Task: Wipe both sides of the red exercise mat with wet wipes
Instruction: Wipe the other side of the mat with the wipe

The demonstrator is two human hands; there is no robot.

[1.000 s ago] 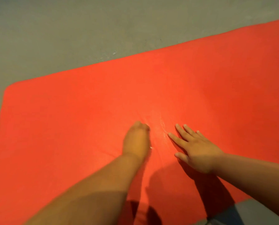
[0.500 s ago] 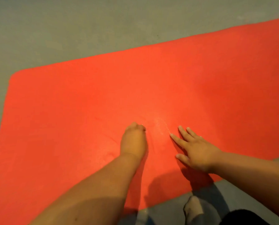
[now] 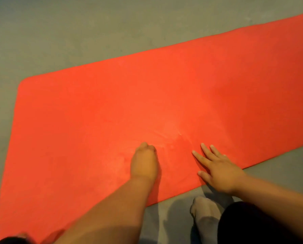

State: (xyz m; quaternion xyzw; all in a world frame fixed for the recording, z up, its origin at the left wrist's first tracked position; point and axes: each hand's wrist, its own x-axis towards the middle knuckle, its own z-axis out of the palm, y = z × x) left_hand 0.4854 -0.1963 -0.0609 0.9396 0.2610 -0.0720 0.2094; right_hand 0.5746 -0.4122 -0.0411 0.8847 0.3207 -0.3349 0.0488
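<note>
The red exercise mat [image 3: 94,111] lay flat on the grey floor [image 3: 76,32]. Its rounded short end was at the left of the frame, and its long axis ran from the lower left up to the upper right, where it left the picture.

Near the middle of the frame the left hand [image 3: 144,161] was on the mat with its fingers curled under, knuckles forward. No wet wipe was visible, so I cannot tell if the fingers closed on one.

Just to the right of it, pale streaks [image 3: 171,138] marked the surface between the two hands. The right hand [image 3: 219,170] lay flat with its fingers spread and pressed on the mat, close to the near long edge. Below it, off the mat, were a grey sock [image 3: 204,213] and a dark trouser leg [image 3: 252,226].

In my judgement this was the wiping of the upper side, with the right hand keeping the mat from sliding. The large unwiped areas lay to the left and to the upper right of the left hand, along the long axis. The left hand was nearer to the left end and the right hand to the right part.
</note>
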